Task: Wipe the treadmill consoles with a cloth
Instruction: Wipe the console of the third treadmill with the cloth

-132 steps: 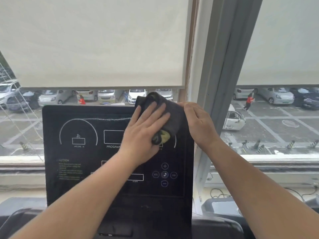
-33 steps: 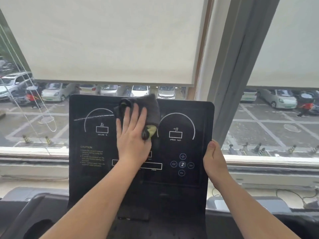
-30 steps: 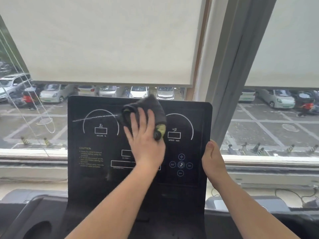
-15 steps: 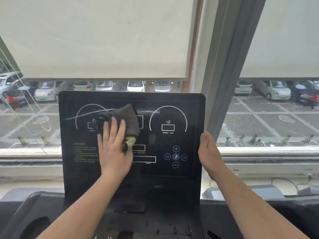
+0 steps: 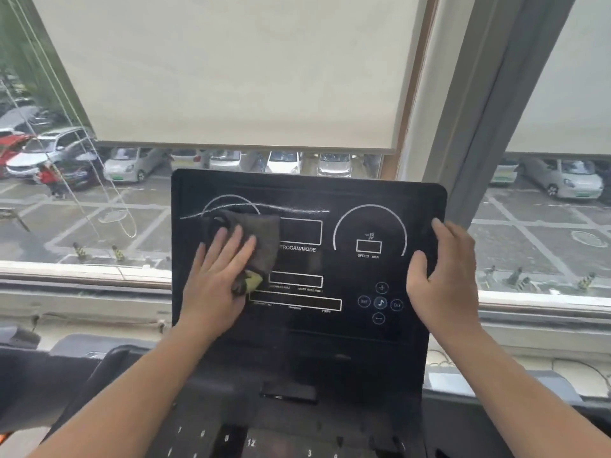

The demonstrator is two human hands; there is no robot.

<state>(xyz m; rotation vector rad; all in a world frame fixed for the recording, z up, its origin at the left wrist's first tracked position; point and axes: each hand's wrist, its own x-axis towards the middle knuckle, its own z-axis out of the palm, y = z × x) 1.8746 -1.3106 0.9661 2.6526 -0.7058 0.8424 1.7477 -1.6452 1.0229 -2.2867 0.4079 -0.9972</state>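
Head view, change over the last second. A second ago your left grip (image 5: 220, 276) pressed the cloth (image 5: 261, 233) at the centre of the console (image 5: 307, 328), close to the speed dial (image 5: 368, 246). The cloth has since travelled toward the left of the panel. It now lies under the left dial arc (image 5: 231, 197), and the PROGAM/MODE box (image 5: 301, 231), half covered half a second ago, is fully exposed just right of it. Your right grip (image 5: 444, 279) has slid higher up the console's right edge than it was half a second ago. The pale streak (image 5: 291, 210) across the top of the panel is unchanged.

Left grip: fingers straight and slightly spread, laid flat on the cloth and pressing it against the panel. The dark grey cloth extends beyond your fingertips toward the upper right. Its yellow-green corner shows at the thumb side, at the lower right of the hand.

Right grip: fingers (image 5: 441, 231) curled round the console's right edge, thumb on the front face, well apart from the cloth.

Behind the console, a roller blind (image 5: 231, 77) fills the upper frame, with parked cars (image 5: 132, 165) visible below it.
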